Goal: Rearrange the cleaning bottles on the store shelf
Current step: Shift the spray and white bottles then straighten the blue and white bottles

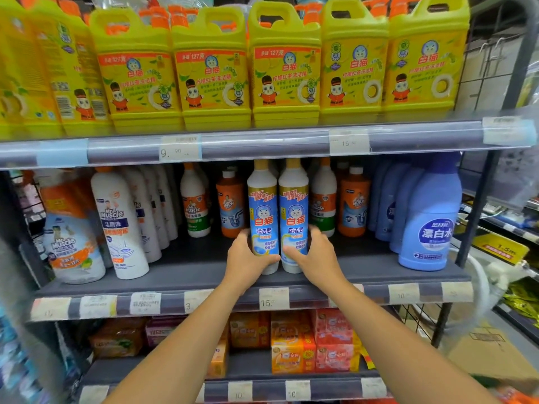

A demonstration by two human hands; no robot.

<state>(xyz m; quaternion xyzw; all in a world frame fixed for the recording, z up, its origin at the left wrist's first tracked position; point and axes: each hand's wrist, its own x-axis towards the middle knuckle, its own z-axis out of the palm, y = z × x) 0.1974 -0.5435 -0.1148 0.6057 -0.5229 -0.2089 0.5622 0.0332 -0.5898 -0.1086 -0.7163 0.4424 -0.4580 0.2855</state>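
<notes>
Left hand and right hand each grip a blue-labelled bottle low — slide both upright, together.

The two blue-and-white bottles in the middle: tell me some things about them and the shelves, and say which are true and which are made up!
1. The left hand holds the left bottle and the right hand holds the right bottle. True.
2. Those two bottles lie flat. False: they are upright, side by side, on the middle shelf.
3. Yellow jugs stand on the shelf above. True.
4. The big blue bottle stands left of the hands. False: it stands to their right, at the right end of the middle shelf.
</notes>
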